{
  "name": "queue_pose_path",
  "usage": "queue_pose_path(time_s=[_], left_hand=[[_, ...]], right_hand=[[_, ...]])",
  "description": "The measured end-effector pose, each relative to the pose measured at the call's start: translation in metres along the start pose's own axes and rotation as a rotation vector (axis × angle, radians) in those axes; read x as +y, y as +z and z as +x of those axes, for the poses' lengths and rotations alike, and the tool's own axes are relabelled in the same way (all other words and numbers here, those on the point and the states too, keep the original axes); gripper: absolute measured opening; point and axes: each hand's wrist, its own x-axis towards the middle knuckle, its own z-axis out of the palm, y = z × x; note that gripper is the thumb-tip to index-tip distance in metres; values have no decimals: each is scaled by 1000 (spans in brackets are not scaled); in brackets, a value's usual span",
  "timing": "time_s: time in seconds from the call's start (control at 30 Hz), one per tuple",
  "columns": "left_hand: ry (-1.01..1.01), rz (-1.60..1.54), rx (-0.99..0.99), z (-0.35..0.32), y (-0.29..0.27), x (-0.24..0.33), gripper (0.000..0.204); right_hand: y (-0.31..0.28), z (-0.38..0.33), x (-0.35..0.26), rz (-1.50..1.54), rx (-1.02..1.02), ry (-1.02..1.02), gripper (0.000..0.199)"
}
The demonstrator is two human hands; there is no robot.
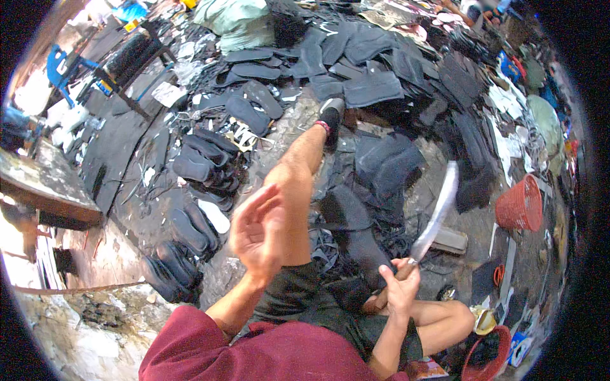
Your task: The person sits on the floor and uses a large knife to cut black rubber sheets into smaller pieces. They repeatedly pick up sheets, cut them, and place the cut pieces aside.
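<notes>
My left hand (257, 230) is raised above my outstretched leg, fingers extended and holding nothing. Lower right, my right hand (403, 293) is wrapped round the brown handle of a long knife (440, 213). Its curved, shiny blade points up and away, above the floor. Dark sheet pieces (363, 249) lie between my legs, left of the knife. Black sole-shaped pieces (202, 162) are piled to the left of my leg, with more soles (194, 228) nearer to me. A light grey block (448, 240) sits on the floor beside the blade.
Large black sheets (373, 87) are heaped beyond my foot. At right stand a red bucket (522, 204) and, nearer, a red-rimmed basket (469, 371). Orange-handled scissors (499, 274) lie between them. A worn table (47, 181) and a blue chair (58, 71) are at left.
</notes>
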Motion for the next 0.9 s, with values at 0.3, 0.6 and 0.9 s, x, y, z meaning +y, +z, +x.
queue_pose_path(time_s=[0.3,0.6,0.9], left_hand=[[-877,-312,-283,8,80,-1,69],[-1280,-137,-448,37,21,34,37],[-1367,-75,-325,26,13,16,34]], right_hand=[[-11,-52,-31,258,-29,-30,45],[-50,-82,9,-223,-189,-478,29],[-37,-96,24,-286,-307,-387,40]])
